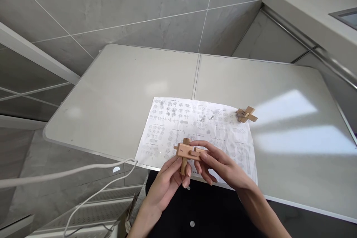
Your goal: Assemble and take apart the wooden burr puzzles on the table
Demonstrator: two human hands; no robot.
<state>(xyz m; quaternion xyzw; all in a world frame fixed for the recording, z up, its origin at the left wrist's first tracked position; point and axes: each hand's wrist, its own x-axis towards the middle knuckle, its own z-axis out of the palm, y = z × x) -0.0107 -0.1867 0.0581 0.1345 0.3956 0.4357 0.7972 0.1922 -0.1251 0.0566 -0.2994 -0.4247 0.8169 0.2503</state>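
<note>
Between my two hands is a wooden interlocking puzzle (185, 151), made of crossing bars, held above the lower edge of a printed sheet. My left hand (171, 174) grips its upright bar and lower left side with thumb and fingers. From the right, my right hand (219, 161) pinches the end of the crossing bar, thumb in front and index finger along the top. A small peg-like piece sticks out at the puzzle's left. Beneath lies the creased instruction sheet (150, 134), covered in small grey diagrams too fine to read.
A second wooden cross-shaped puzzle (246, 114) with a dark mark rests at the sheet's right edge. The pale folding table (125, 89) has a seam down its middle. A white cable (83, 171) reaches the table's front left edge. A counter (312, 3) stands at the right.
</note>
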